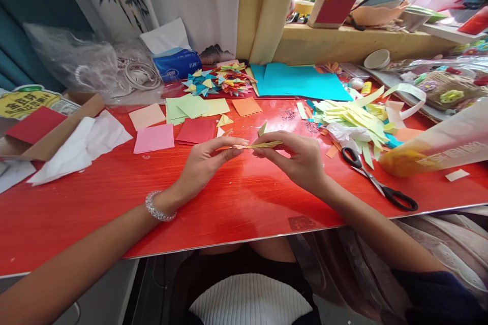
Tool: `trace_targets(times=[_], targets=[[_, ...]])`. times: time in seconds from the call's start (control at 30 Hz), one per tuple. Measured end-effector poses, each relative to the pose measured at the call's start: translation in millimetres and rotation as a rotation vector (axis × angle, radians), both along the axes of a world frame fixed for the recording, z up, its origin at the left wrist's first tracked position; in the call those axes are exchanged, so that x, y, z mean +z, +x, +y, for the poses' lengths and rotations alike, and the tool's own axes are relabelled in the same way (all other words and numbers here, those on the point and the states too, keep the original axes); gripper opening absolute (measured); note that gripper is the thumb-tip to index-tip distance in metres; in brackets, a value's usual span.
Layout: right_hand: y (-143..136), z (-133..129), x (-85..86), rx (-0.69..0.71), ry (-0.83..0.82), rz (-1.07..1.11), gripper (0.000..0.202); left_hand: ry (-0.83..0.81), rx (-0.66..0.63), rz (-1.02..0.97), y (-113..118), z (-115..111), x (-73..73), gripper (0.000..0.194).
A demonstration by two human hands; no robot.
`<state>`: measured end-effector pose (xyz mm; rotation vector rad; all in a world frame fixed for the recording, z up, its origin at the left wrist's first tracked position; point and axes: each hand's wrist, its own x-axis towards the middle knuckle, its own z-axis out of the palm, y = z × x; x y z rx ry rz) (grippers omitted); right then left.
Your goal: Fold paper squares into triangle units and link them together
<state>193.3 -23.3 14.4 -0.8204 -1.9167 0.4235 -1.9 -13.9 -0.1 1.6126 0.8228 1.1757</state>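
Observation:
Above the red table [229, 203], my left hand [204, 162] and my right hand [303, 160] meet fingertip to fingertip. Both pinch thin folded paper [263, 145], pale yellow toward the right hand and peach near the left fingertips. Whether it is one piece or two joined I cannot tell. My fingers hide part of it. A pale green folded paper point [262, 129] shows just behind the right fingers. Beyond the left hand lie a small yellow folded piece [224, 120] and a stack of red paper squares [195, 131].
Pink squares [154, 138], green squares [190, 105] and an orange square [247, 107] lie behind. Farther back are a pile of folded pieces [223, 80] and blue sheets [301, 81]. Black-handled scissors [375, 180] and paper strips [354, 119] lie right; a cardboard box [57, 129] stands left.

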Motion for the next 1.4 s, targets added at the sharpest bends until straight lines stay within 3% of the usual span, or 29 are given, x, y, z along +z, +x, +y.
trace_targets(times=[0.8, 0.97, 1.23, 1.4], targets=[[0.1, -1.5, -1.2, -0.092, 0.255, -0.153, 0.011, 0.038, 0.024, 0.038, 0.3, -0.1, -0.9, 0.013], [1.1, -0.4, -0.9, -0.089, 0.243, -0.2, 0.01, 0.088, 0.047, 0.108, -2.0, -0.5, -1.3, 0.012], [2.3, -1.6, -0.6, -0.035, 0.082, -0.174, 0.007, 0.122, 0.019, 0.163, -5.9, 2.1, -6.1, 0.017], [4.1, -2.4, -2.0, -0.032, 0.265, -0.218, 0.011, 0.159, 0.051, 0.176, -5.5, 0.3, -2.1, 0.016]])
